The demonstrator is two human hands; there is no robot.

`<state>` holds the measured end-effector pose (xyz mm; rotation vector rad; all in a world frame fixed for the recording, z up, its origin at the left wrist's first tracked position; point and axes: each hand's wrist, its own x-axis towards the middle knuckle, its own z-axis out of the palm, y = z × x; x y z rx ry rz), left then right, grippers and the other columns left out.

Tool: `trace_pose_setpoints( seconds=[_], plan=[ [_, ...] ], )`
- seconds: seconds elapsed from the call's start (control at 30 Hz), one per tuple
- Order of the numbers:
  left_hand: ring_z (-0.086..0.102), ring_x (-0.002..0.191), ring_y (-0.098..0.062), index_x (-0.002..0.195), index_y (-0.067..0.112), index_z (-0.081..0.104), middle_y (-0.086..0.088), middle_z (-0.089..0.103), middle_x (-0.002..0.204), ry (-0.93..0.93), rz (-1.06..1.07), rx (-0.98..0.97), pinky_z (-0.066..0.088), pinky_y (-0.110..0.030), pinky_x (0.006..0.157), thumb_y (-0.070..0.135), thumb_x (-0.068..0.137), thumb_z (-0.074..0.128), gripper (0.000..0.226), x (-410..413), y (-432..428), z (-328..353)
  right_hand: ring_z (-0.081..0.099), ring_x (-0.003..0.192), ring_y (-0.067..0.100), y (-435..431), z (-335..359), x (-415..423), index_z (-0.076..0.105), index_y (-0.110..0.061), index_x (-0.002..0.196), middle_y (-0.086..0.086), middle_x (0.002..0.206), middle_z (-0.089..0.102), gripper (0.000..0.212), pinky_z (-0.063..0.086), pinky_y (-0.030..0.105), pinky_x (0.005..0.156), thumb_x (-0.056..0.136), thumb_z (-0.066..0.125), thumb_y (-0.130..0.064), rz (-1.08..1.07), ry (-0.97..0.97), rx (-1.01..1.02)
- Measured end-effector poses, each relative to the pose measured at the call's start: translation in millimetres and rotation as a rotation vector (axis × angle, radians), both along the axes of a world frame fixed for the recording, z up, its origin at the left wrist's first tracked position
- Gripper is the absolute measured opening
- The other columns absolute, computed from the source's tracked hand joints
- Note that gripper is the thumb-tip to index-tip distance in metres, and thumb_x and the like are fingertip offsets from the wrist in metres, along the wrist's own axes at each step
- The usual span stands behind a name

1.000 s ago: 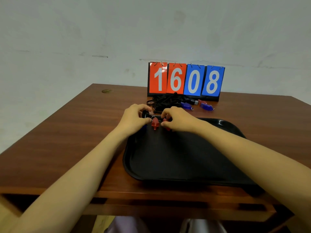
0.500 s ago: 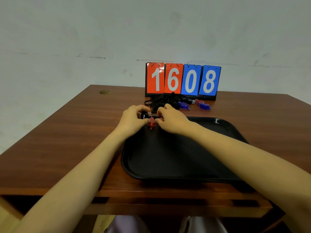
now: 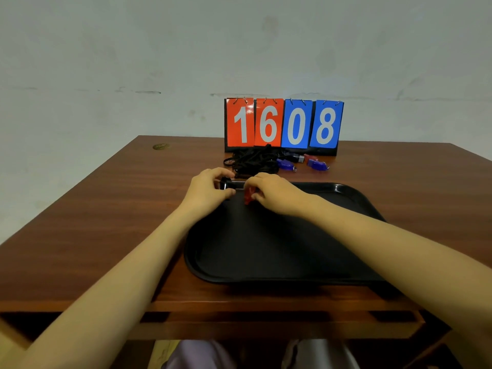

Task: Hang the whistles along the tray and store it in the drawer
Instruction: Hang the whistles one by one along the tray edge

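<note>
Tray (image 3: 266,278), black and shallow, sat at the near edge of the bench (image 3: 106,209), with a red whistle (image 3: 248,197) at its far rim. My right grip (image 3: 274,191) pinched that whistle; my left grip (image 3: 210,191) pinched a small black piece (image 3: 226,184) at the far left corner. Two blue whistles (image 3: 286,164) lay beside black cords (image 3: 253,161) near the bench's far edge.

A brown wooden table (image 3: 93,222) is backed by a pale, stained wall (image 3: 159,49); a flip scoreboard (image 3: 283,123) is stood at the table's far edge.
</note>
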<state>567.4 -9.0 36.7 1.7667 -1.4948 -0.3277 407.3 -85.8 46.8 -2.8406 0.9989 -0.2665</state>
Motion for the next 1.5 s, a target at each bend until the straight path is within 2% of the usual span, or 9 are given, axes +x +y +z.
trace_pose_setpoints(
  seconds=[0.1, 0.27, 0.47, 0.63, 0.83, 0.97, 1.1, 1.27, 1.5],
  plan=[
    [0.056, 0.094, -0.014, 0.114, 0.026, 0.063, -0.002, 0.060, 0.111, 0.024, -0.030, 0.037, 0.041, -0.026, 0.081, 0.020, 0.080, 0.072, 0.036, -9, -4, 6, 0.052, 0.117, 0.021, -7, 1, -20, 0.051, -0.018, 0.129, 0.004, 0.129, 0.053, 0.036, 0.046, 0.033, 0.098, 0.093, 0.054, -0.012, -0.008, 0.033, 0.014],
    [0.056, 0.106, -0.017, 0.116, 0.024, 0.062, -0.003, 0.059, 0.117, -0.051, -0.058, 0.090, 0.042, -0.026, 0.086, 0.023, 0.080, 0.072, 0.037, -24, -14, 16, 0.051, 0.119, 0.019, -14, -1, -36, 0.051, -0.019, 0.127, 0.003, 0.130, 0.053, 0.037, 0.045, 0.032, 0.100, 0.091, 0.057, -0.011, -0.013, 0.004, 0.050],
    [0.053, 0.096, -0.010, 0.114, 0.021, 0.063, -0.004, 0.061, 0.119, -0.059, -0.068, 0.134, 0.040, -0.022, 0.081, 0.018, 0.080, 0.073, 0.036, -28, -20, 15, 0.049, 0.120, 0.019, -13, -2, -30, 0.049, -0.019, 0.130, 0.003, 0.132, 0.050, 0.041, 0.044, 0.032, 0.100, 0.091, 0.055, -0.012, 0.004, -0.026, 0.067],
    [0.056, 0.095, -0.012, 0.114, 0.023, 0.063, -0.003, 0.061, 0.115, -0.096, -0.066, 0.124, 0.042, -0.024, 0.083, 0.020, 0.079, 0.073, 0.036, -25, -18, 6, 0.052, 0.114, 0.014, -9, 2, -21, 0.050, -0.021, 0.131, 0.000, 0.127, 0.054, 0.043, 0.047, 0.032, 0.097, 0.088, 0.056, -0.017, 0.008, -0.134, 0.062],
    [0.048, 0.089, -0.008, 0.117, 0.020, 0.064, 0.005, 0.051, 0.103, -0.194, -0.090, 0.064, 0.039, -0.021, 0.081, 0.016, 0.084, 0.065, 0.033, -28, -16, 5, 0.055, 0.109, 0.016, -9, 5, -19, 0.054, -0.019, 0.125, 0.002, 0.122, 0.057, 0.036, 0.049, 0.033, 0.094, 0.090, 0.057, -0.025, -0.004, -0.085, 0.054],
    [0.051, 0.089, -0.010, 0.115, 0.019, 0.065, -0.004, 0.056, 0.115, -0.209, -0.101, 0.076, 0.042, -0.022, 0.082, 0.020, 0.081, 0.069, 0.034, -30, -18, 6, 0.055, 0.109, 0.015, -11, 7, -25, 0.054, -0.019, 0.126, 0.001, 0.123, 0.057, 0.040, 0.048, 0.029, 0.091, 0.090, 0.058, -0.037, -0.010, -0.047, 0.056],
    [0.052, 0.092, -0.012, 0.117, 0.017, 0.064, -0.004, 0.059, 0.115, -0.209, -0.090, 0.087, 0.043, -0.024, 0.085, 0.019, 0.081, 0.070, 0.037, -32, -18, 6, 0.049, 0.118, 0.016, -11, 8, -33, 0.050, -0.022, 0.130, 0.001, 0.131, 0.050, 0.050, 0.046, 0.029, 0.095, 0.086, 0.062, -0.043, -0.011, -0.020, 0.082],
    [0.051, 0.090, -0.012, 0.113, 0.022, 0.065, 0.001, 0.051, 0.105, -0.219, -0.054, 0.086, 0.044, -0.026, 0.084, 0.020, 0.080, 0.071, 0.034, -30, -17, 5, 0.048, 0.123, 0.021, -11, 10, -36, 0.049, -0.022, 0.132, 0.004, 0.134, 0.049, 0.048, 0.042, 0.029, 0.096, 0.088, 0.064, -0.030, -0.036, 0.010, 0.133],
    [0.052, 0.091, -0.015, 0.111, 0.025, 0.065, -0.001, 0.051, 0.106, -0.189, -0.015, 0.083, 0.043, -0.026, 0.080, 0.018, 0.078, 0.069, 0.034, -25, -12, 4, 0.044, 0.127, 0.022, -6, 11, -22, 0.042, -0.023, 0.138, 0.005, 0.139, 0.045, 0.054, 0.039, 0.029, 0.099, 0.089, 0.063, -0.025, -0.036, -0.002, 0.169]
  ],
)
